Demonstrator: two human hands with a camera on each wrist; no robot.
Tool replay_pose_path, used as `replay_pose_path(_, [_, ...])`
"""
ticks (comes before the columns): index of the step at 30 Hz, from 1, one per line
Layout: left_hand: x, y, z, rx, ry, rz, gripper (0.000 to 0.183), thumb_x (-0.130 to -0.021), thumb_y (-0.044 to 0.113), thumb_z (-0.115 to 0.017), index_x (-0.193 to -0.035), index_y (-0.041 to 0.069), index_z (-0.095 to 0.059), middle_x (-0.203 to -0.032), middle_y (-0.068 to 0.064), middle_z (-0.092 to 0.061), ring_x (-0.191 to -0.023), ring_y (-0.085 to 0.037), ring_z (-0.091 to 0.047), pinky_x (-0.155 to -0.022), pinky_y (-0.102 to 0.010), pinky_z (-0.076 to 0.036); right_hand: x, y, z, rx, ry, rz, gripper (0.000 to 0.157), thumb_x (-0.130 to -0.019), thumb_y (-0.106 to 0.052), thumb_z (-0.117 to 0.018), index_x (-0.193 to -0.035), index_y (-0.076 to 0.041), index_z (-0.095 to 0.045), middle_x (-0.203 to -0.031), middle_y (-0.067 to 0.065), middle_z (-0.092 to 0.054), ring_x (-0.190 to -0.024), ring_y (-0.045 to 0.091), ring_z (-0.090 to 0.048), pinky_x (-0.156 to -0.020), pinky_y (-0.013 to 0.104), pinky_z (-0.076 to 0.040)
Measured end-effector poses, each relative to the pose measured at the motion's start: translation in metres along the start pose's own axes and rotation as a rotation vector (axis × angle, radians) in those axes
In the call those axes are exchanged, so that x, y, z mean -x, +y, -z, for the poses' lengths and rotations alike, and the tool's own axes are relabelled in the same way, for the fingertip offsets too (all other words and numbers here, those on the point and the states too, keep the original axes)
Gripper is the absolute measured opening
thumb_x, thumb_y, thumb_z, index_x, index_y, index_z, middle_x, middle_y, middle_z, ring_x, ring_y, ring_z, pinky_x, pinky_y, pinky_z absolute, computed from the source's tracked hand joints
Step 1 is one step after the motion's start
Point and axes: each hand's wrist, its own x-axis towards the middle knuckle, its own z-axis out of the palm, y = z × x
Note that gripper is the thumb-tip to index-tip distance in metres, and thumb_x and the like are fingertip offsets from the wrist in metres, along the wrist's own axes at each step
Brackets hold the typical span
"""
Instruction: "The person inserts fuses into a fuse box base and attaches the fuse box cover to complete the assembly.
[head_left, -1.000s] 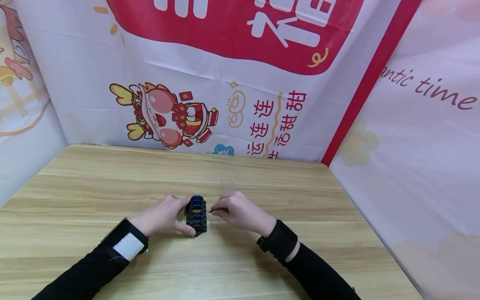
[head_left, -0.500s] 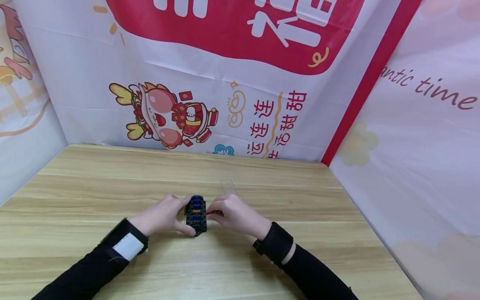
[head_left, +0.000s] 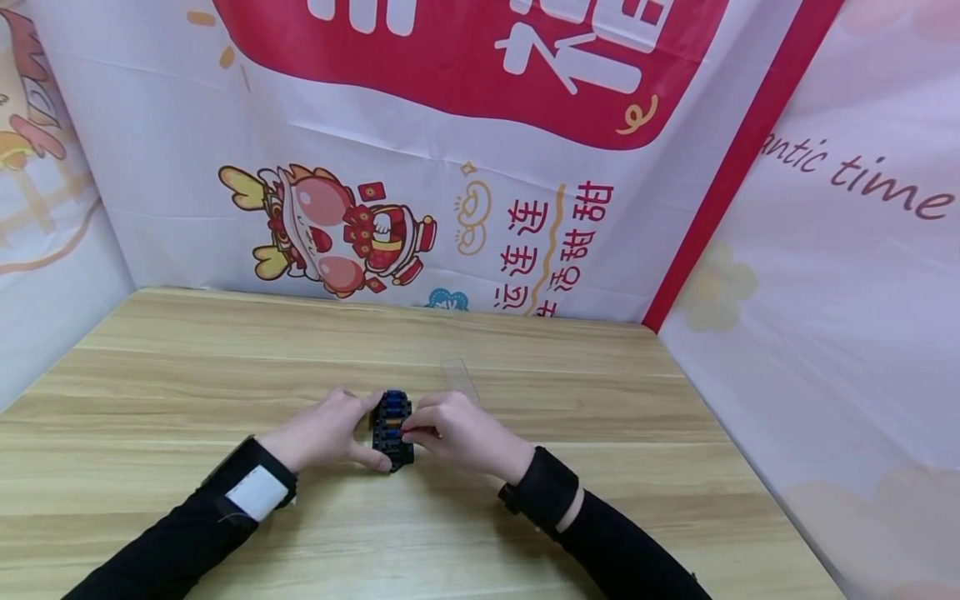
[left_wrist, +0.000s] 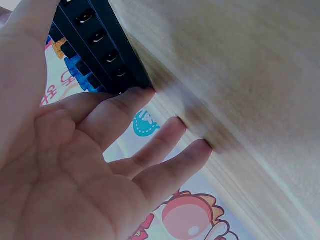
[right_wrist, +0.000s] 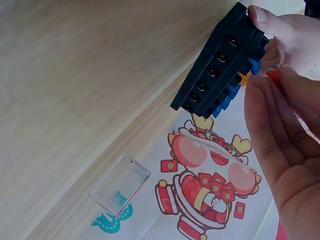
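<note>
A black fuse block (head_left: 399, 454) stands on the wooden table in front of me. Blue fuses (right_wrist: 233, 91) and an orange fuse (right_wrist: 244, 78) sit in its row of slots, with screws along the side. My left hand (head_left: 330, 429) holds the block from the left, thumb at the near end and index finger at the far end; the other fingers touch the table. Between thumb and fingertips, my right hand (head_left: 465, 437) pinches a red blade fuse (right_wrist: 274, 75) over the block's right edge, near the orange fuse. The fingers partly hide it.
A clear plastic cover (right_wrist: 121, 184) lies on the table (head_left: 585, 392) just beyond my right hand. A printed white and red cloth (head_left: 480, 150) hangs behind the table's far edge, with another cloth (head_left: 832, 333) along the right side.
My right hand has moved left with the red fuse, from beside the block to over its right edge. My left hand and the block have stayed in place.
</note>
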Motion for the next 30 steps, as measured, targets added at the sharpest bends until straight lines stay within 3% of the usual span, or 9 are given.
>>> replay_pose_path(12, [-0.002,-0.002,0.0,0.009,0.028,-0.055,0.093,-0.066,0.062,-0.075,-0.136,0.006,-0.051,-0.113,-0.008,-0.061,-0.103,-0.023,-0.053,-0.09,-0.044,-0.042,-0.008,-0.002,-0.007,0.038,-0.027,-0.004,0.009,-0.089,-0.01,-0.066,-0.095,-0.008,-0.073,-0.087,-0.005,-0.061,-0.075,-0.004,-0.051,-0.063,0.005,-0.039])
replay_pose_path(19, [0.0,-0.001,0.001,0.013,0.02,-0.032,0.099,-0.065,0.062,-0.075,-0.138,0.001,-0.048,-0.116,-0.015,-0.058,-0.104,-0.025,-0.052,-0.092,-0.045,-0.041,-0.01,-0.003,-0.008,0.04,-0.032,-0.01,0.01,-0.088,-0.008,-0.067,-0.095,-0.006,-0.074,-0.085,-0.003,-0.061,-0.075,-0.003,-0.052,-0.065,0.005,-0.039])
replay_pose_path(30, [-0.002,-0.001,0.001,0.019,0.005,-0.026,0.098,-0.065,0.063,-0.074,-0.139,0.005,-0.048,-0.116,-0.013,-0.058,-0.104,-0.024,-0.051,-0.091,-0.045,-0.041,-0.012,-0.005,-0.008,0.056,-0.067,-0.032,0.009,-0.089,-0.01,-0.067,-0.094,-0.009,-0.074,-0.088,-0.005,-0.062,-0.081,-0.003,-0.054,-0.071,0.007,-0.04])
